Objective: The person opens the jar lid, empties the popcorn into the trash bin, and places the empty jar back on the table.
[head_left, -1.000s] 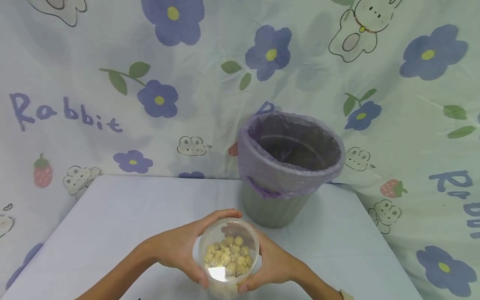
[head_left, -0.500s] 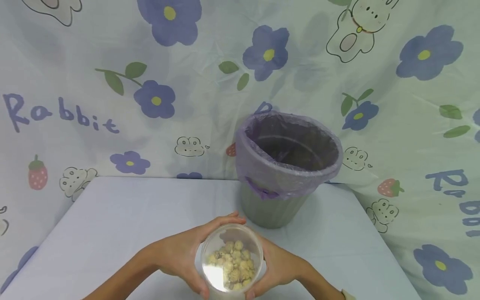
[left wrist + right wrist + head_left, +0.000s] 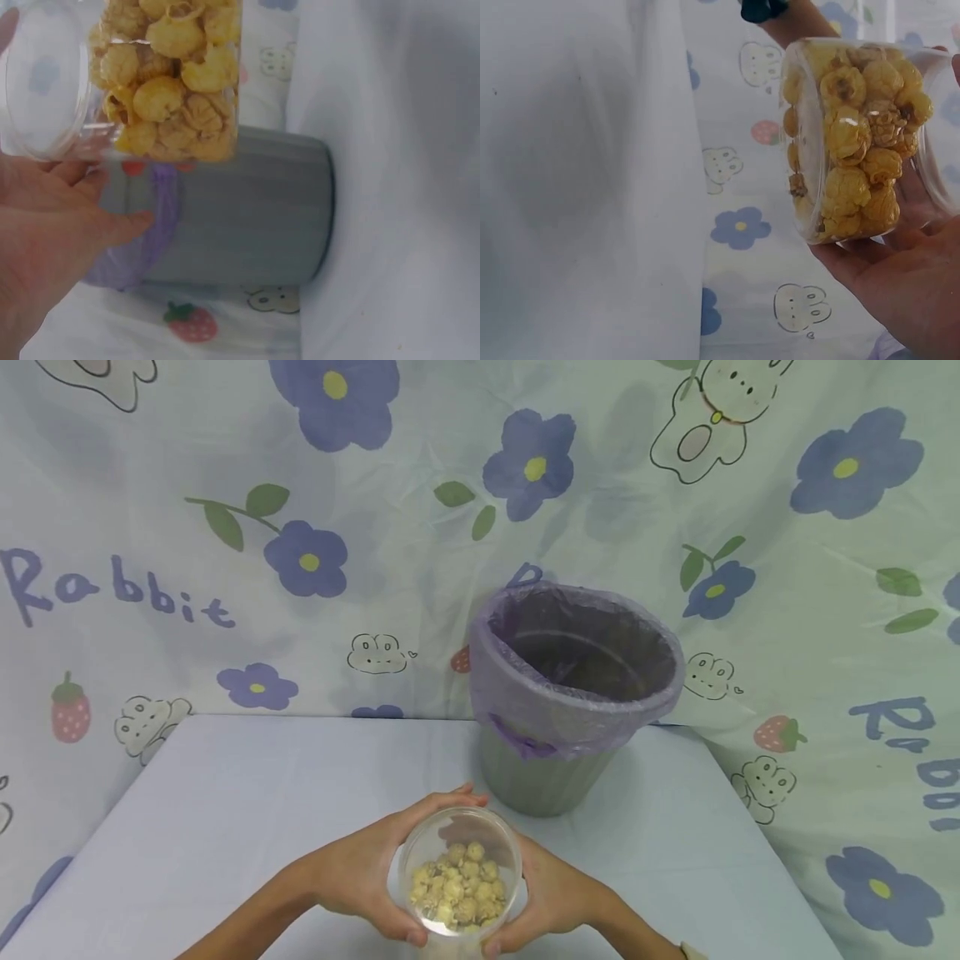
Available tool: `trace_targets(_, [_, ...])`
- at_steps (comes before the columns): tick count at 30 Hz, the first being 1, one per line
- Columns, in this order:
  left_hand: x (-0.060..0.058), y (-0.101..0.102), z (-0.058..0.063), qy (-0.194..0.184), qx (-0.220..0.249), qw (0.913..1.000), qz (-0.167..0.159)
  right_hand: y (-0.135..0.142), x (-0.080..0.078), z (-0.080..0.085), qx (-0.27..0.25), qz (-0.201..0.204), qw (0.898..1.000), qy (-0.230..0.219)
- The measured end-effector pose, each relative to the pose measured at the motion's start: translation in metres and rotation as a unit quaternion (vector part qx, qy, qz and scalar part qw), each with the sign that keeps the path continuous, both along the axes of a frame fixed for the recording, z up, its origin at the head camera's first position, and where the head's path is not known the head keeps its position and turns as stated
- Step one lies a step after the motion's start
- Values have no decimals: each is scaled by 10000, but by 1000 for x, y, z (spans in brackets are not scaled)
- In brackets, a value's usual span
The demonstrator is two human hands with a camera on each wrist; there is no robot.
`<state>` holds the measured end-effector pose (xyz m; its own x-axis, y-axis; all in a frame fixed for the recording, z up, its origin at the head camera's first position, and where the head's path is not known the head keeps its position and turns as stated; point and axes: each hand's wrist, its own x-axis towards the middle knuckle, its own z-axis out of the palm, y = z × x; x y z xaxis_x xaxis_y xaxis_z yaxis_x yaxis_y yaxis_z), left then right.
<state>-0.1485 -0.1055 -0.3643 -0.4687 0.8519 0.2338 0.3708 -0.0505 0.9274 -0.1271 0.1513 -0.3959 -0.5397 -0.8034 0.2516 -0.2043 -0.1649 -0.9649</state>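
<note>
A clear round plastic jar of yellow popcorn is held up between both hands at the bottom middle of the head view. On one side my left hand curls its fingers and thumb around the wall near the rim; my right hand grips the opposite side. The left wrist view has the jar lying sideways in the picture, the popcorn filling its lower part. Beneath it in the right wrist view, my right hand supports the jar. Whether a transparent lid covers the top, I cannot tell.
Behind the jar, slightly right, a grey bin with a purple liner stands on the white-covered table. A cloth printed with flowers and rabbits hangs behind. A dark green band circles the other wrist.
The jar has come slightly lower and its tilt has shifted a little; the bright glare on its top has faded. Both hands keep their hold. The head view has turned slightly right.
</note>
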Motion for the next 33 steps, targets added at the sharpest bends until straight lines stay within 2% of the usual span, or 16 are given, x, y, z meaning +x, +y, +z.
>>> trace_targets(5, [1,0,-2,-62,1,9999,145,-2,0,-2,-63,-196,9997,92])
trace_targets(10, [5,3,0,-3,-99,9982,591,-5,-2,-6,-29,-616,9974,370])
trace_targets(17, [10,7,-3,-5,37,9941,1084,-8,1,-9,258,-1249,9907,465])
trace_targets(20, [11,9,-5,-103,10,9918,1273,-8,1,-10,225,-1451,9875,567])
trace_targets(23, [12,11,-8,-12,63,9891,1473,-10,2,-12,110,-1601,9852,604])
trace_targets(27, [14,13,-13,335,97,9821,1851,-12,3,-12,174,-1795,9822,522])
trace_targets(30, [15,17,-16,435,121,9747,2187,-13,3,-11,332,-1993,9786,398])
trace_targets(33, [19,23,-18,420,51,9615,2715,-16,3,-13,430,-2409,9687,420])
